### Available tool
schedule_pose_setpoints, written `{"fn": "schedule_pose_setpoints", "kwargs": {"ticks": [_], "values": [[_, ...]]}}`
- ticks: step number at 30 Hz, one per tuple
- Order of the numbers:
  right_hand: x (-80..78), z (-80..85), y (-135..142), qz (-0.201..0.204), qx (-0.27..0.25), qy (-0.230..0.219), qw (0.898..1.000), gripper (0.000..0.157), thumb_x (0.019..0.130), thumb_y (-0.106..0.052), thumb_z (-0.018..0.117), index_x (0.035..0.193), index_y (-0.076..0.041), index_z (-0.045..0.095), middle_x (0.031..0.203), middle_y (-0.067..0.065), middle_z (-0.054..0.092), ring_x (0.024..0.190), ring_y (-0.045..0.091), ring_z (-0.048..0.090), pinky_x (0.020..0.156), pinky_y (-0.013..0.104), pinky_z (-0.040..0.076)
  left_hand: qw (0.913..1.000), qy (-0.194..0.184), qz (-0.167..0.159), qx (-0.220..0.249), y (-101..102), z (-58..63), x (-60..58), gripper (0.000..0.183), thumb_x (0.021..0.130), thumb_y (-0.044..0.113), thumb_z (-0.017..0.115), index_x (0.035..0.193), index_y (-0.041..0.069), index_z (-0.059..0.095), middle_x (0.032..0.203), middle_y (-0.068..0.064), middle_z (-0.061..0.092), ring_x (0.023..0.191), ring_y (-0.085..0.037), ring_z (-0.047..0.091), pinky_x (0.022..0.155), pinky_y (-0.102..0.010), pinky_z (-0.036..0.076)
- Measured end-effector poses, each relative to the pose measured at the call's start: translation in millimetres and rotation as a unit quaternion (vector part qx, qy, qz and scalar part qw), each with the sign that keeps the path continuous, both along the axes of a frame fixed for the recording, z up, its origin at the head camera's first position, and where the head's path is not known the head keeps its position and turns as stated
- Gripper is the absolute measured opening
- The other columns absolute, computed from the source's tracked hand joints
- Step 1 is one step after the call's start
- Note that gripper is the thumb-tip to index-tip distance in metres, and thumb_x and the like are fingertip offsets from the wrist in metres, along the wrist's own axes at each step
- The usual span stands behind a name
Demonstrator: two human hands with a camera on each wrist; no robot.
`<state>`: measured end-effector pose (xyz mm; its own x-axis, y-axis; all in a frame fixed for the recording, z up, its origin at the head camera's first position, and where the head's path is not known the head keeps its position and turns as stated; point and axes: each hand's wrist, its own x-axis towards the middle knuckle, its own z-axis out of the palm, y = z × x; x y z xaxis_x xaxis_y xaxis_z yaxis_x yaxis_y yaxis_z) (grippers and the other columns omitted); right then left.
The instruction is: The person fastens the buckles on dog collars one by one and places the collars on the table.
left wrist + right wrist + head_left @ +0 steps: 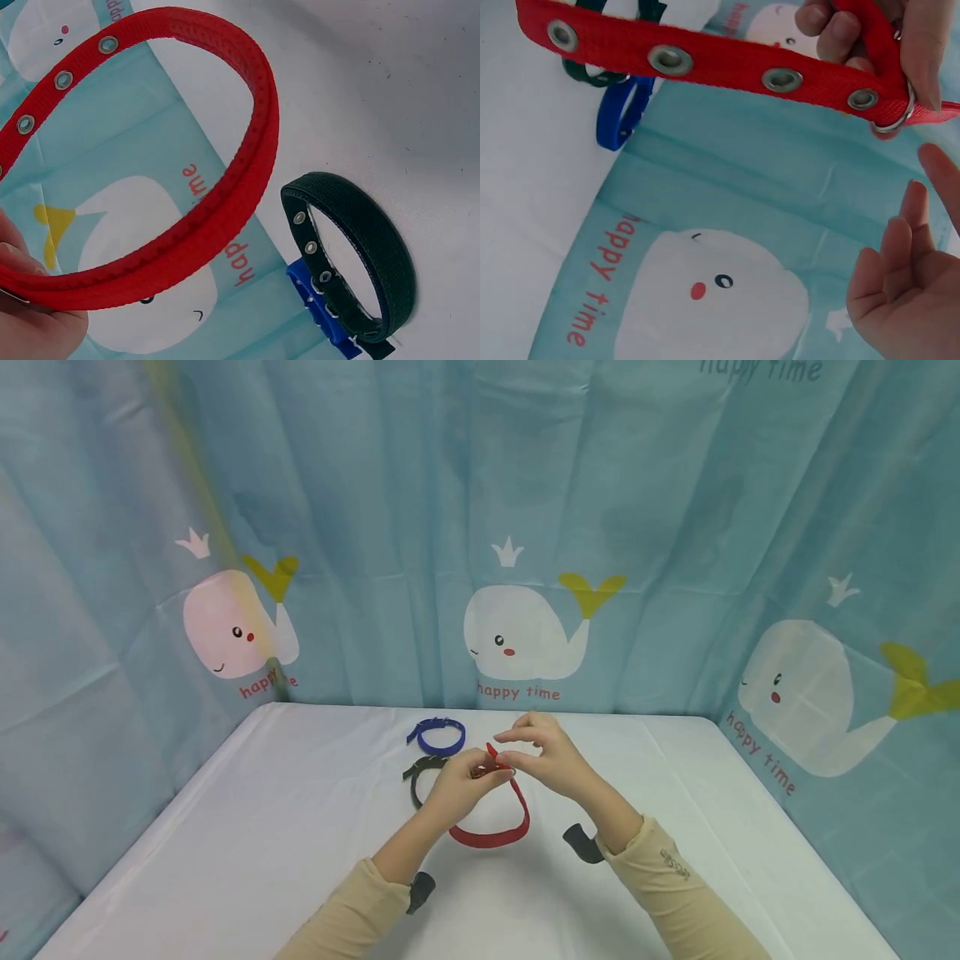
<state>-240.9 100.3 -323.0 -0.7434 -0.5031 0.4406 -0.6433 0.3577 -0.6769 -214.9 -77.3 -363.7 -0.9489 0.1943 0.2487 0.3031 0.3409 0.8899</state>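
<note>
A red collar (491, 841) with metal eyelets hangs as a loop over the table. My left hand (457, 789) pinches it by its metal ring, where the strap end passes through; thumb and fingers of that left hand (926, 52) show at the ring in the right wrist view. Close to the strap's free tip is my right hand (555, 760), fingers spread and relaxed. In the right wrist view this right hand (907, 300) has nothing in its grasp, its thumb just below the strap end. A dark green collar (382, 240) lies behind the left hand.
A blue collar (442, 750) lies on the white table (225, 827) beyond the green one. Blue curtains (375, 527) printed with whales enclose the back and both sides. Black straps (583, 843) hang at the wrists.
</note>
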Motion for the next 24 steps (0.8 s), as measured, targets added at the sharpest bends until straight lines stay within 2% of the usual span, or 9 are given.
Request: {"fn": "schedule_pose_setpoints", "kwargs": {"ticks": [6,10,17,24], "values": [[-0.3,3.7,-1.3,0.014,0.053,-0.027,0.998,0.018,0.084,-0.012,0.075,0.101,-0.004,0.075,0.091,-0.002,0.056,0.097,0.022,0.045,0.076,0.038,0.04,0.9997,-0.008,-0.011,-0.02,1.1,-2.7,1.2,0.016,0.09,0.02,0.071,0.089,0.005,0.069,0.082,-0.001,0.063,0.074,-0.016,0.051,0.066,-0.03,0.046],[-0.9,3.2,-1.0,0.033,0.06,-0.033,0.997,0.014,0.085,-0.012,0.074,0.097,-0.004,0.074,0.091,-0.001,0.056,0.097,0.022,0.046,0.077,0.036,0.041,0.9996,-0.012,-0.015,-0.023,1.6,-3.2,2.6,0.016,0.09,0.02,0.071,0.091,0.004,0.069,0.083,-0.002,0.064,0.074,-0.016,0.052,0.067,-0.03,0.047],[-0.3,4.2,-1.8,0.038,0.022,-0.04,0.998,0.013,0.088,-0.01,0.07,0.098,-0.001,0.072,0.09,0.001,0.059,0.095,0.031,0.052,0.077,0.036,0.043,0.9984,-0.015,-0.019,-0.051,3.9,-2.3,4.8,0.017,0.088,0.019,0.072,0.096,0.004,0.07,0.087,-0.002,0.066,0.083,-0.018,0.061,0.073,-0.033,0.053],[1.1,7.0,-3.0,0.037,-0.018,-0.06,0.997,0.013,0.089,-0.01,0.067,0.099,-0.002,0.07,0.094,0.004,0.063,0.085,0.021,0.052,0.073,0.032,0.043,0.9974,-0.026,-0.016,-0.066,5.6,-3.8,5.2,0.023,0.087,0.02,0.074,0.102,0.003,0.07,0.094,-0.004,0.068,0.089,-0.023,0.063,0.077,-0.037,0.055]]}}
